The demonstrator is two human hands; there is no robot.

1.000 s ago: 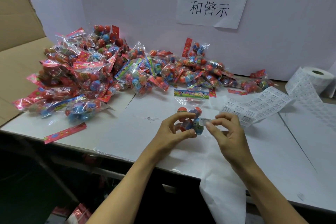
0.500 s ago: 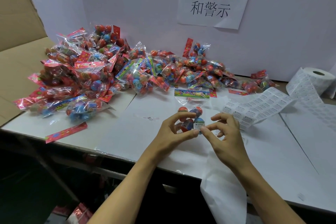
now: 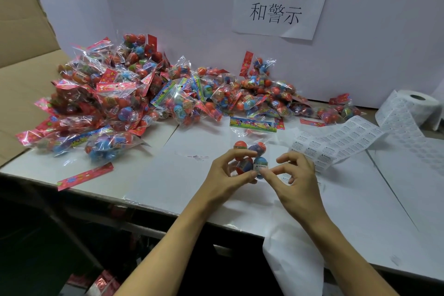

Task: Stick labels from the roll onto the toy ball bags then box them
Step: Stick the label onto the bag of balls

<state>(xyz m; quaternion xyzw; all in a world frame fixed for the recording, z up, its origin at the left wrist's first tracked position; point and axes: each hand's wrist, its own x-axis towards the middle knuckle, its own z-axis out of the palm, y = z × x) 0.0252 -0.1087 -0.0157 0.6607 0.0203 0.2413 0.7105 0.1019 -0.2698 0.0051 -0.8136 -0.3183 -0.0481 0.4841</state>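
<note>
Left hand [image 3: 228,173] is gripping the toy ball bag [image 3: 252,151] just above the bench [image 3: 168,175]; right hand [image 3: 292,173], fingers curled, is pressing a white label [image 3: 260,168] onto it with the forefinger. Label roll [image 3: 418,108] is sitting far right.

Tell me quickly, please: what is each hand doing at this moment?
Left hand: curled around the toy ball bag, gripping it.
Right hand: index fingertip presses the label onto the bag; whether it pinches cannot be told.
</note>
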